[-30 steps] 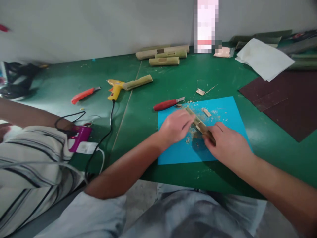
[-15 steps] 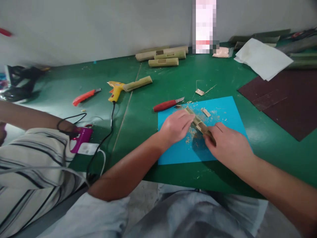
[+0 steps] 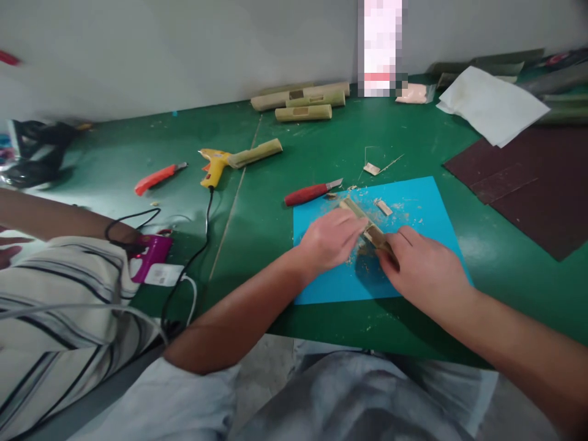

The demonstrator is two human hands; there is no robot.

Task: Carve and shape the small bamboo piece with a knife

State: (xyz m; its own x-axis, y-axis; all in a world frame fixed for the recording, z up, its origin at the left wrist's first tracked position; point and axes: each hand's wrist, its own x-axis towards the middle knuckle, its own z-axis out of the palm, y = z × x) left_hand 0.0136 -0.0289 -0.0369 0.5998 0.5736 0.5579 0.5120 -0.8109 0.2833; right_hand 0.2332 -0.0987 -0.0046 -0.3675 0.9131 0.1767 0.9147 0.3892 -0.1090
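Observation:
My right hand is wrapped round the near end of a bamboo tube, which slants over a blue sheet. An opening is cut in the tube's upper side. At that opening the fingers of my left hand are pinched together, touching the bamboo; anything between the fingertips is hidden. Shavings and a small cut bamboo piece lie on the sheet beyond the tube. A red-handled knife rests at the sheet's far left corner, its blade pointing right.
A yellow glue gun touches a bamboo piece on the green table. Left of it lies an orange cutter. Notched bamboo tubes line the wall. White paper overlaps a dark sheet. A person in a striped shirt sits left.
My left fingers have shifted slightly right along the bamboo tube, onto its opening. My right hand keeps its grip. The neighbouring person's far hand at the left edge has moved.

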